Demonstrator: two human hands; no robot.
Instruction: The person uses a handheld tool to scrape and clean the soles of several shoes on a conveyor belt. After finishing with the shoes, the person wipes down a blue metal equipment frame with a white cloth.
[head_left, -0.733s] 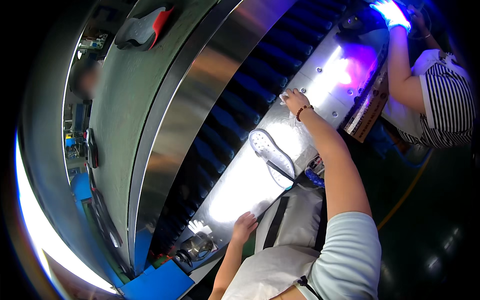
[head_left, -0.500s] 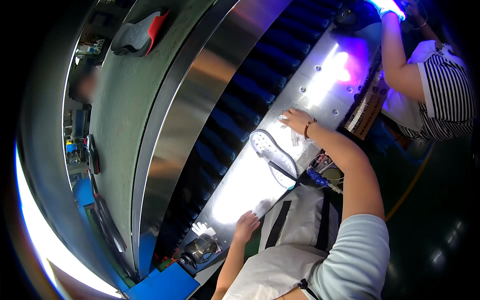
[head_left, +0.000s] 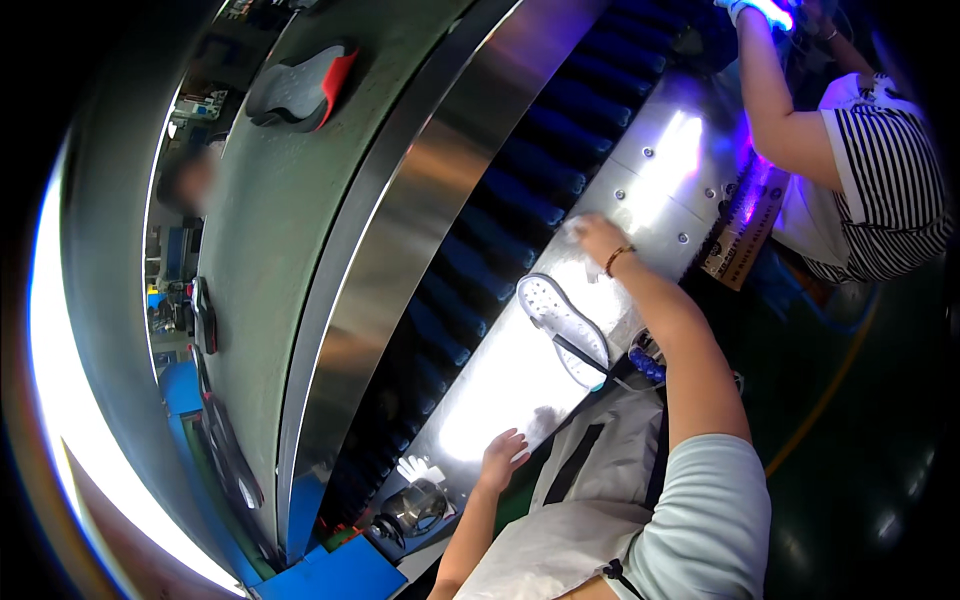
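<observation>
My right hand (head_left: 600, 242) presses down on the metal worktop, fingers curled over a crumpled white cloth (head_left: 594, 273) that partly shows beneath the palm. Just nearer to me lies a white shoe sole (head_left: 548, 303), dotted with holes. A dark strap or bar (head_left: 580, 356) crosses its lower part; what it is I cannot make out. My left hand (head_left: 505, 460) hovers at the worktop's near edge, fingers apart and holding nothing. It is apart from the sole.
A row of dark slots (head_left: 440, 305) runs along the worktop's far side, then a metal rail (head_left: 385, 230) and a green conveyor belt (head_left: 330, 190) carrying a grey and red sole (head_left: 295, 88). A clear container (head_left: 415, 508) stands lower left. A co-worker's gloved hand (head_left: 755, 12) is at upper right.
The whole view has shifted a little. My right hand has slid slightly farther from the sole with the cloth. My left hand stays near the edge, its fingers a bit more spread.
</observation>
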